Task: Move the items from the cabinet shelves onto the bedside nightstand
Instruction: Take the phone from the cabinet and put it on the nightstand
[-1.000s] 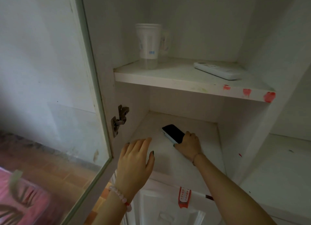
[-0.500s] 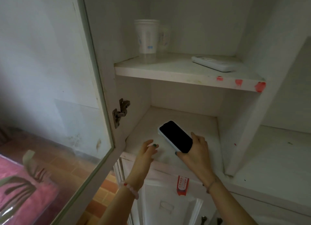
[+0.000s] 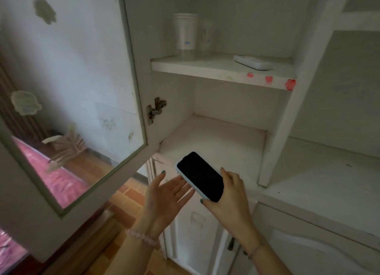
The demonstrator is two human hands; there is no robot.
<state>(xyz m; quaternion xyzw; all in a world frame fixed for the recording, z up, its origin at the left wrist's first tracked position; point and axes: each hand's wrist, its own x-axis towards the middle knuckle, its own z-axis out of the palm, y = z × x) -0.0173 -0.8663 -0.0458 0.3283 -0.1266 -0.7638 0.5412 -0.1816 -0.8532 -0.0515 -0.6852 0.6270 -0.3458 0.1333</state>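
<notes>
The phone [image 3: 200, 177] is now coming clear of the lower shelf [image 3: 222, 139], out past its front edge! Beside the open glass door [image 3: 72, 89], the left hand [image 3: 164, 196] is lying palm-up, fingers spread flat just under the phone's edge. The right hand [image 3: 228, 196] is pinching the phone, screen up, between thumb and fingers. Above, a cup [image 3: 185, 34] and a remote [image 3: 253, 62] are sitting on the upper shelf [image 3: 205, 68].

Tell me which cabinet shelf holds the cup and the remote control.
The upper shelf, marked by red smudges on its front edge: the white cup stands at its left, the remote control lies at its right. The lower shelf shows neither.
</notes>
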